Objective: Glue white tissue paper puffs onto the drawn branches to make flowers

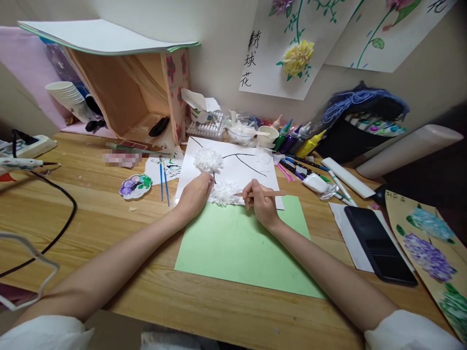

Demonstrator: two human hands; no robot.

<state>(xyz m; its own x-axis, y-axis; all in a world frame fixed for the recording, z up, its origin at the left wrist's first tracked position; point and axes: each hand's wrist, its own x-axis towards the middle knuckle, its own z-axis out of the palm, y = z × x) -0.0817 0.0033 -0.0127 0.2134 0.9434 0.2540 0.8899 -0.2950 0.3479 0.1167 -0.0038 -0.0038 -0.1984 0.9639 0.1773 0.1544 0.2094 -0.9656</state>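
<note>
A white sheet of paper (248, 167) with thin black drawn lines lies over a green sheet (241, 243). One ruffled white flower (207, 159) sits at its upper left, and a second white flower (223, 193) at its lower edge. My left hand (195, 193) rests on the paper's left part, against the lower flower, its fingers curled together; what they pinch, if anything, is hidden. In my right hand (261, 201) is a slim brown wooden stick, held like a pen, its narrow end touching or just beside the lower flower's right side.
On the left are a paint palette (134, 186), two blue brushes (164, 182) and a glue gun (22, 164) with a black cord. Paint bottles (292, 138) and a white cup (267, 136) stand behind the paper. A phone (379, 245) and a flower picture (426, 253) lie right.
</note>
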